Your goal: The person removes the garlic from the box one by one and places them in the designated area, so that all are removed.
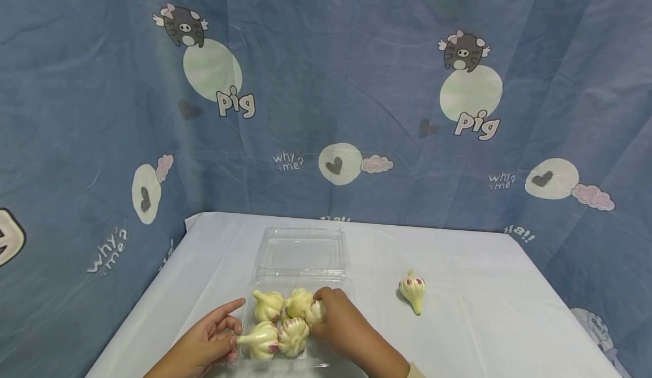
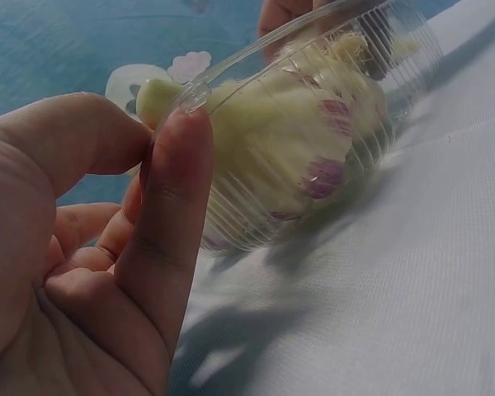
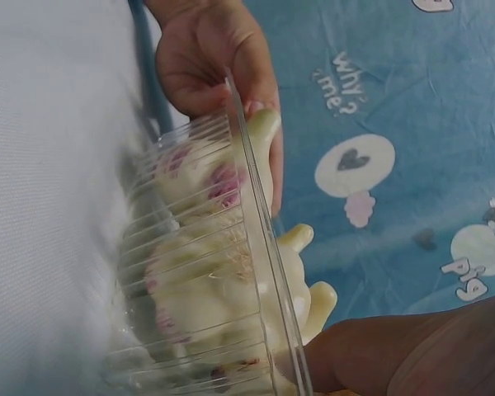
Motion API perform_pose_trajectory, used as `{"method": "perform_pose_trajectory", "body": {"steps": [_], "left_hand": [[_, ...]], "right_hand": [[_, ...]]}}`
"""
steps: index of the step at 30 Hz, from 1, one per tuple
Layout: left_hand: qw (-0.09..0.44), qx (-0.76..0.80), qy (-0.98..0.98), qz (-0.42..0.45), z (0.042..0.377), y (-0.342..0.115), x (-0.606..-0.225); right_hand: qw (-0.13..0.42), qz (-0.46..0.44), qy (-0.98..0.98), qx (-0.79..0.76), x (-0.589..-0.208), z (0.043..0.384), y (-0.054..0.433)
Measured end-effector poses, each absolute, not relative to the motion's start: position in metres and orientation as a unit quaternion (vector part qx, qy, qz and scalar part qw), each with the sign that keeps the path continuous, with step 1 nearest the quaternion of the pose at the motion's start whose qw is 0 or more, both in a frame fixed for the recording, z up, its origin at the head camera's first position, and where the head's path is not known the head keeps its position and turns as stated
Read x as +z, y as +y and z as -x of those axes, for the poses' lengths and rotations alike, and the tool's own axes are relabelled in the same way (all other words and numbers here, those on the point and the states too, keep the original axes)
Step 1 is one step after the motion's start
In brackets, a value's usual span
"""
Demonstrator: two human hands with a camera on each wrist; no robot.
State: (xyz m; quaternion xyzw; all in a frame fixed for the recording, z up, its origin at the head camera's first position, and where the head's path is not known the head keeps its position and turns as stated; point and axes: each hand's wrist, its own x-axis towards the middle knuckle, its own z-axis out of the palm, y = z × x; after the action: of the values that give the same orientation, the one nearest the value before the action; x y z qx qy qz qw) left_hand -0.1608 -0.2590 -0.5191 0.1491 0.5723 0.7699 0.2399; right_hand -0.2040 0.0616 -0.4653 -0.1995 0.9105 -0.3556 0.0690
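Note:
A clear plastic clamshell box (image 1: pixel 317 355) lies open on the white table with several pale garlic bulbs (image 1: pixel 294 337) inside, some marked with purple patches. My left hand (image 1: pixel 204 341) pinches the box's left rim between thumb and finger, seen close in the left wrist view, beside the stem of the front-left garlic bulb (image 1: pixel 261 341). At the right side of the box, my right hand (image 1: pixel 340 322) grips a garlic bulb (image 1: pixel 314 313) among the others. Its fingertips are partly hidden behind that bulb. In the right wrist view, the ribbed box wall (image 3: pixel 206 289) covers part of the bulbs.
The box's hinged lid (image 1: pixel 304 252) is folded back, away from me. A single garlic bulb (image 1: pixel 412 291) lies on the white tablecloth (image 1: pixel 474 310) to the right. Behind the table hangs a blue curtain (image 1: pixel 316 84) with pig prints.

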Motion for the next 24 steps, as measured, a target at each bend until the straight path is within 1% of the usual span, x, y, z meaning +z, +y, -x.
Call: {"method": "perform_pose_trajectory", "body": {"steps": [6, 24], "left_hand": [[0.246, 0.769, 0.573, -0.144, 0.1605, -0.2589, -0.5182], [0.238, 0.759, 0.592, -0.131, 0.1596, -0.2582, -0.5171]], "right_hand": [[0.062, 0.194, 0.912, -0.357, -0.4664, 0.2044, 0.0614], [0.059, 0.183, 0.907, -0.376, -0.465, 0.2069, 0.0624]]}}
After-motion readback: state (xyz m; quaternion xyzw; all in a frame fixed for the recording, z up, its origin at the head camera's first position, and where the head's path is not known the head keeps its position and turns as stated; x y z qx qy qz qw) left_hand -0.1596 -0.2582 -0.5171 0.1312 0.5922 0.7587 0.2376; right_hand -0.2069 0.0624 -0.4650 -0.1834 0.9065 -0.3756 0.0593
